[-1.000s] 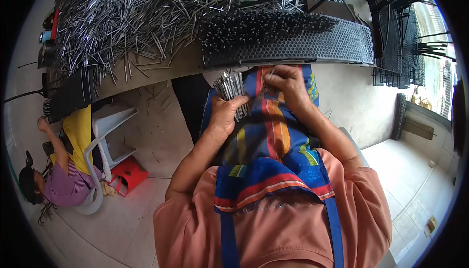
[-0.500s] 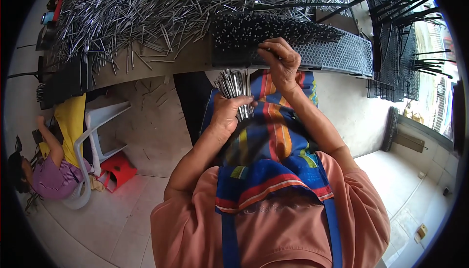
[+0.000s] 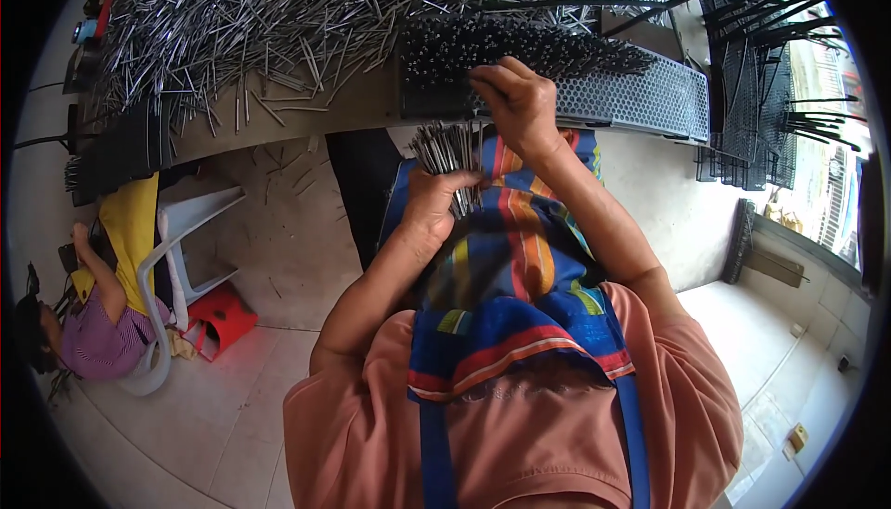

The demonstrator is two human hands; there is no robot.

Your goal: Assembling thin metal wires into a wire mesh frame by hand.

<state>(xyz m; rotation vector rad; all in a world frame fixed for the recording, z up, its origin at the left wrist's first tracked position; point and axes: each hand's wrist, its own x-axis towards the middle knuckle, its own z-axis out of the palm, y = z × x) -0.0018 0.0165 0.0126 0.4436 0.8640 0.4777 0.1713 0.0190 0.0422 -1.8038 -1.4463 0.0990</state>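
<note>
My left hand [image 3: 436, 201] is closed around a bundle of thin metal rods [image 3: 440, 149], their upper ends fanned out above the thumb. Over the front edge of a perforated rack [image 3: 640, 91], my right hand [image 3: 522, 101] is pinched, thumb against fingers. Whatever may be between those fingertips is too small or hidden to make out. Many rods [image 3: 520, 43] stand on end in the rack's holes, filling its left and back part. Bare holes show along its right front.
A large heap of loose metal rods [image 3: 251, 17] covers the bench [image 3: 278, 124] behind and left. Dark wire racks [image 3: 747, 91] with black rods stand at far right. Another person [image 3: 102, 323] sits at far left by a grey chair [image 3: 158, 360] and a red bag [image 3: 223, 322].
My right hand has shifted slightly left and up over the rack, still pinched. My left hand keeps the bundle, its rods tilted a little differently.
</note>
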